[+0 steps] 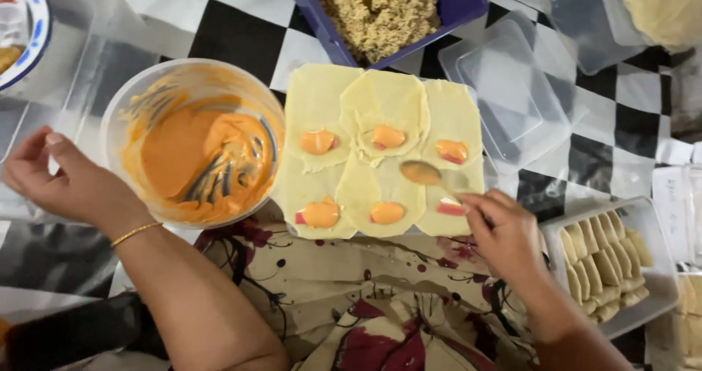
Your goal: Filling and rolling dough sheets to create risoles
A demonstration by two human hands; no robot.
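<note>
The right hand [504, 228] pinches the handle of a small metal spoon [424, 173] loaded with orange sauce, its bowl hovering over the pale yellow dough wrappers [380, 108] laid out in two rows on the black-and-white checked table [234, 20]. Five wrappers carry an orange dollop; the near right one shows only a red-and-white strip. The left hand [62, 181] holds nothing, fingers loosely curled, resting just left of the clear plastic bowl of orange sauce [194, 144]. A clear tray of rolled pastries [610, 265] sits near the right hand. A blue tub of crumbs [457, 2] stands beyond the wrappers.
</note>
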